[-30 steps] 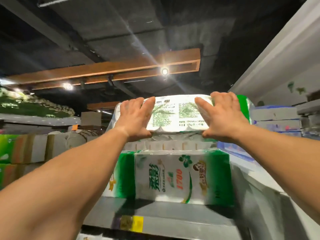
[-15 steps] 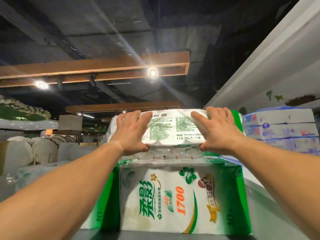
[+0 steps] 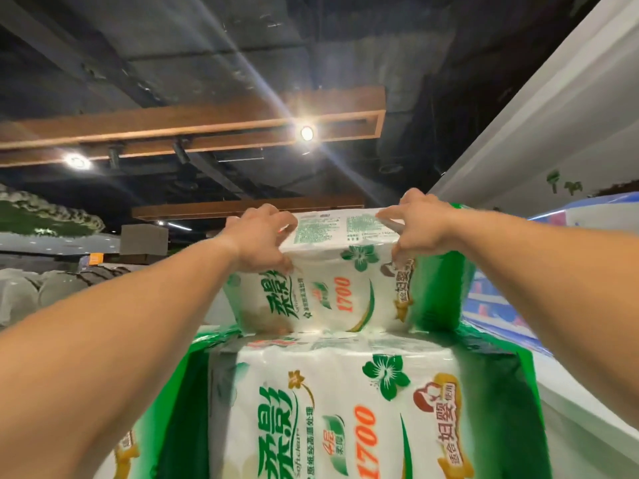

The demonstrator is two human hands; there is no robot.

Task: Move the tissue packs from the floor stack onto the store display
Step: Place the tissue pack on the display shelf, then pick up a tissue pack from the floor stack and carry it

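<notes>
A green-and-white tissue pack [image 3: 340, 288] sits high up on top of another pack of the same kind [image 3: 332, 409]. My left hand [image 3: 259, 242] grips its upper left edge, fingers curled over the top and thumb on the front. At the upper right corner my right hand [image 3: 420, 226] holds on in the same way. The upper pack's front label with "1700" faces me. Both packs stand on the display; its surface is hidden below the frame.
Blue-and-white packs [image 3: 587, 216] are stacked to the right beside a white slanted panel [image 3: 539, 108]. White bundled goods [image 3: 41, 292] lie at the left. Overhead run wooden beams [image 3: 193, 129] with spotlights under a dark ceiling.
The upper pack has tipped so that its front label now faces me, resting on the lower pack. My hands shifted from flat on its face to curled round its top edge. The view moved closer.
</notes>
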